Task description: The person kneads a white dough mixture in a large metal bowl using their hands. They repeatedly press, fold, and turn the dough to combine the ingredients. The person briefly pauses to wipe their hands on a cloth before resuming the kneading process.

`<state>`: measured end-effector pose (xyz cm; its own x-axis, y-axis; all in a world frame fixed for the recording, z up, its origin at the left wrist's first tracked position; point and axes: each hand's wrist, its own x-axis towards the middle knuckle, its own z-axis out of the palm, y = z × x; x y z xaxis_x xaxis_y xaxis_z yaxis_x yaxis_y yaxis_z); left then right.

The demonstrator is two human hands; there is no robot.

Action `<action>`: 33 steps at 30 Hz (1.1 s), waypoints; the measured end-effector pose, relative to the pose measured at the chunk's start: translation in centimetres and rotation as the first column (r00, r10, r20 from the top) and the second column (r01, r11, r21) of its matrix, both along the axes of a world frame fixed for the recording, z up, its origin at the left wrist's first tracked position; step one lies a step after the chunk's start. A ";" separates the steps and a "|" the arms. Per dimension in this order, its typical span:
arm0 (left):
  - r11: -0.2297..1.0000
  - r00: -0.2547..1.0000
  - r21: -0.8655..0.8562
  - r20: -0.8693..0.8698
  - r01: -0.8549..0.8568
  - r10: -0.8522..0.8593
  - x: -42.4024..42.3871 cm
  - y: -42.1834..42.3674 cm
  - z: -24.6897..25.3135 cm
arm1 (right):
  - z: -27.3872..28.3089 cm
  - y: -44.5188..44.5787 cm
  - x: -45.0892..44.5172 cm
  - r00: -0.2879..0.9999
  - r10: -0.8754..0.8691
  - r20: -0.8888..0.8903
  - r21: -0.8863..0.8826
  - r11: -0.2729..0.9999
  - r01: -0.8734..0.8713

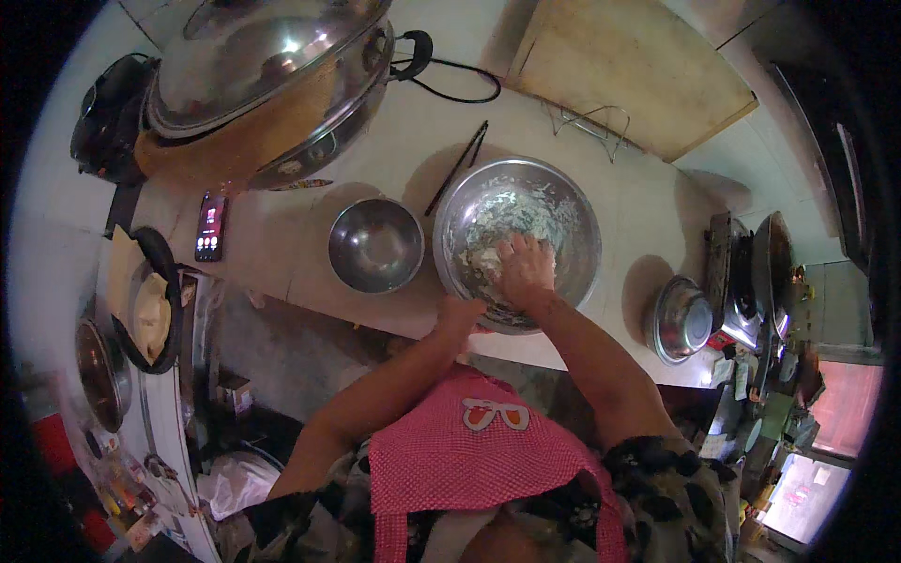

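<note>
My right hand (526, 271) presses down with spread fingers on pale dough (486, 259) inside a large stainless steel bowl (586, 232). Floury residue coats the bowl's inner wall. At the bowl's near left rim, my left hand (461, 317) is closed on the edge. A smaller metal bowl (376, 245) stands just left of the large one and holds nothing visible. Between and behind the two bowls lies a pair of dark chopsticks (457, 169), their tips close to the large bowl's rim. Dough under my right palm is partly hidden.
A large lidded steel pot (338, 112) stands at the back left, near a lit phone (211, 226). A wooden board (626, 70) and a wire rack (591, 127) are at the back. Another metal bowl (683, 320) is at the right, beside a gas stove (739, 281).
</note>
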<state>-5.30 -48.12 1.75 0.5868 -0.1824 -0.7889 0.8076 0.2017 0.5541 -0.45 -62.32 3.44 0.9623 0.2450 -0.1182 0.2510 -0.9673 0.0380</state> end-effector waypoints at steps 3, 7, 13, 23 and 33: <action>0.988 0.996 -0.140 0.039 -0.069 0.076 -0.7 0.1 -2.4 | -0.5 0.2 1.9 1.000 -0.018 -0.004 0.008 1.000 0.018; 0.990 0.902 -0.138 0.427 -0.013 0.071 -2.1 -0.1 -3.9 | -1.9 -0.7 4.9 1.000 0.018 -0.008 0.130 0.991 -0.017; 0.961 0.906 0.198 0.341 0.192 -0.251 -2.5 -0.3 -4.1 | -2.1 -1.2 6.7 0.999 0.040 -0.014 0.103 0.994 -0.038; 0.992 0.981 0.050 0.167 -0.113 0.103 0.0 -0.4 -0.8 | -2.1 -1.3 6.3 0.843 -0.463 -0.274 0.343 0.772 0.535; 0.996 0.999 0.090 0.042 0.022 -0.026 0.8 -0.3 0.4 | -6.6 -4.5 6.5 0.994 -0.002 0.108 0.474 0.879 -0.050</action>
<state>-4.55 -48.40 2.13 0.6170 -0.1269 -0.7767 0.7866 0.1307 0.6035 6.05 -66.84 -3.18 0.9557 0.2703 0.1165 0.2942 -0.8690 -0.3978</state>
